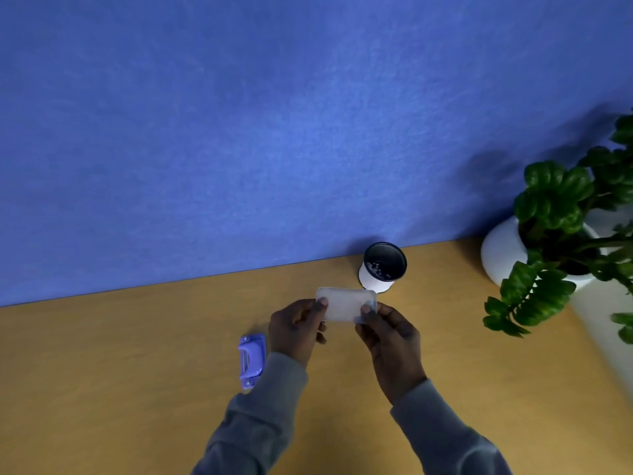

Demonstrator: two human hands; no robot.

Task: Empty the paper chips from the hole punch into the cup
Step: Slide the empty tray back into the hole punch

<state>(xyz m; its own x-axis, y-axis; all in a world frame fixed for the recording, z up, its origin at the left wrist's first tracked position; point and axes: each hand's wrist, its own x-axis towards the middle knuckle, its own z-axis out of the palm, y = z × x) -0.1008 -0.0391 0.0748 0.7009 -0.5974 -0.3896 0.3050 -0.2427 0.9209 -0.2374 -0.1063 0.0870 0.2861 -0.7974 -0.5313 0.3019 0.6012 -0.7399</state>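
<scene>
A clear plastic chip tray, the hole punch's base cover, is held in the air between both hands. My left hand pinches its left end and my right hand pinches its right end. Just beyond the tray stands a white cup with a dark inside; several white paper chips lie in it. The purple hole punch lies on the wooden table, left of my left wrist.
A potted green plant in a round white pot stands at the right edge of the table. A blue felt partition rises along the table's far edge, right behind the cup.
</scene>
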